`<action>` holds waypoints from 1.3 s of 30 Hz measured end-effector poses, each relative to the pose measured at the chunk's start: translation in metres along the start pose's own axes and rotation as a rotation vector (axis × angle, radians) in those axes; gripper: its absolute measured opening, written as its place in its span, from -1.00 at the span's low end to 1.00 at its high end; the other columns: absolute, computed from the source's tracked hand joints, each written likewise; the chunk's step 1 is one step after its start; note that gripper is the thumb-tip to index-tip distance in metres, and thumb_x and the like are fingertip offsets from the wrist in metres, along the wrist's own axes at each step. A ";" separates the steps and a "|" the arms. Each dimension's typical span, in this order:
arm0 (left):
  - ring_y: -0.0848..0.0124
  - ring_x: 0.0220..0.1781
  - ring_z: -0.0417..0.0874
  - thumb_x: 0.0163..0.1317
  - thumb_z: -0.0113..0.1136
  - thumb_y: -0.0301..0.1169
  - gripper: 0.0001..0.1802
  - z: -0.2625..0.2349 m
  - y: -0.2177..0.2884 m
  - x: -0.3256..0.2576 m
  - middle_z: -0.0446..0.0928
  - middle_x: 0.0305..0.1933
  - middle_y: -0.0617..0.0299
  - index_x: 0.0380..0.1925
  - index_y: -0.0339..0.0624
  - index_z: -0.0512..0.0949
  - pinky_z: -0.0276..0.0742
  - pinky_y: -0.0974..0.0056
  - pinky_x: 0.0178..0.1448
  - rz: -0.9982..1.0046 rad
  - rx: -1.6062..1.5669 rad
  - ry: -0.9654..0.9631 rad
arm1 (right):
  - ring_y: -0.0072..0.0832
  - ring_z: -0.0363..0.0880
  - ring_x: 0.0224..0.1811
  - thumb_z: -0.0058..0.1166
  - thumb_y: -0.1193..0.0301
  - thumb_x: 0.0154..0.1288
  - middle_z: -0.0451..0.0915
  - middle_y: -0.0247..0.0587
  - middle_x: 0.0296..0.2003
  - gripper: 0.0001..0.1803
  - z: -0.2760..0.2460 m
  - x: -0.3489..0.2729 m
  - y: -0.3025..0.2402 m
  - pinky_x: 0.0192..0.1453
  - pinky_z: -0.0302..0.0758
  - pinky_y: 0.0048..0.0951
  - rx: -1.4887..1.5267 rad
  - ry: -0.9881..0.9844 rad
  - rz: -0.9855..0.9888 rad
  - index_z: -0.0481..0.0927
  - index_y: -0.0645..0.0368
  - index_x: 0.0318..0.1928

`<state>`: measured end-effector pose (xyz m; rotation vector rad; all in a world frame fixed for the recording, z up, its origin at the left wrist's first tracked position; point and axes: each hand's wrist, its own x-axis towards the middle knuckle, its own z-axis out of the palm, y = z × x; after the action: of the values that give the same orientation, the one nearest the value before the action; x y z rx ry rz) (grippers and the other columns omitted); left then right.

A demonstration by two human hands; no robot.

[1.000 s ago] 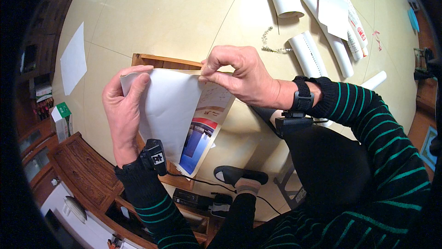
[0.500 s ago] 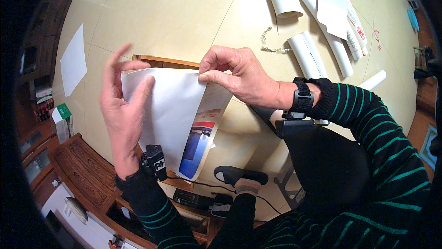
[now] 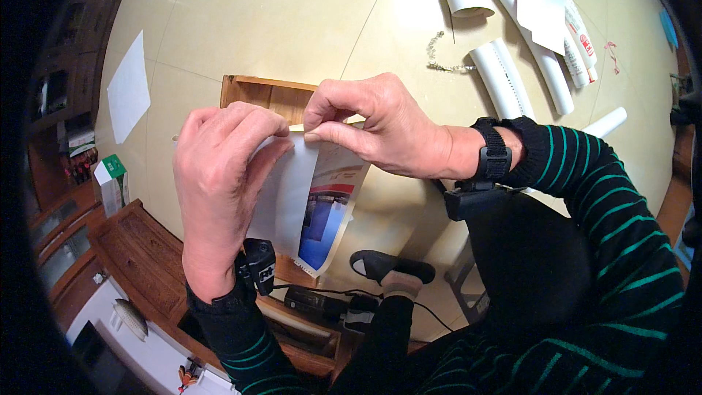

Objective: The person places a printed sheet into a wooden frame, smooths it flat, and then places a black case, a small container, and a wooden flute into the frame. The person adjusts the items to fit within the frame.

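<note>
A large sheet of paper (image 3: pixel 284 194) hangs in front of me, plain white on the turned-over part. Beside that, a printed part (image 3: pixel 322 223) shows a blue and red picture. My right hand (image 3: pixel 384 126) pinches the sheet's upper edge between thumb and fingers. Close beside it, my left hand (image 3: pixel 223 168) is closed over the same edge, thumb underneath and fingers on top. The left hand hides much of the sheet's left side. Behind the paper stands an open wooden box or drawer (image 3: pixel 272 94), mostly covered.
Several rolled white papers (image 3: pixel 501 77) lie on the tiled floor at the upper right, with a loose white sheet (image 3: pixel 541 11) on top. Another white sheet (image 3: pixel 129 88) lies at left. A green-and-white carton (image 3: pixel 112 183) stands near carved wooden furniture (image 3: pixel 139 249). A cable (image 3: pixel 329 290) runs below.
My left hand has gone from spread fingers at the sheet's left corner to closed on its upper edge, near the right hand. The white part now curves over. The right hand keeps its pinch.
</note>
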<state>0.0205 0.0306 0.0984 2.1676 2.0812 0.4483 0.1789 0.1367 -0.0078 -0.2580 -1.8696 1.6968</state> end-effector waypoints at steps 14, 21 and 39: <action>0.23 -0.41 0.59 -0.09 0.49 -0.52 -0.74 -0.002 -0.004 0.006 0.57 -0.47 0.19 -0.45 -0.22 0.54 0.48 0.21 -0.29 -0.339 -0.181 -0.170 | -0.26 0.71 -0.40 0.27 0.49 0.22 0.68 -0.09 -0.42 -0.88 0.001 0.001 0.002 -0.30 0.62 -0.35 -0.027 -0.029 -0.004 0.61 0.24 -0.27; 0.29 -0.43 0.66 -0.05 0.46 -0.56 -0.85 0.001 -0.003 0.007 0.63 -0.47 0.15 -0.46 -0.24 0.64 0.52 0.26 -0.32 -0.289 -0.255 -0.122 | -0.25 0.71 -0.38 0.28 0.50 0.22 0.68 -0.08 -0.42 -0.86 0.001 0.002 0.003 -0.29 0.62 -0.36 -0.035 -0.027 -0.001 0.59 0.24 -0.26; 0.30 -0.44 0.61 -0.02 0.42 -0.59 -0.82 0.005 -0.003 -0.002 0.62 -0.46 0.19 -0.39 -0.22 0.63 0.50 0.26 -0.30 -0.258 -0.190 -0.017 | -0.32 0.78 -0.20 0.21 0.51 0.33 0.75 -0.02 -0.25 -0.83 0.001 0.000 0.006 -0.08 0.70 -0.37 0.102 -0.073 0.090 0.61 0.29 -0.10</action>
<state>0.0192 0.0292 0.0924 1.7647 2.1700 0.5691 0.1772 0.1372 -0.0132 -0.2458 -1.8410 1.8795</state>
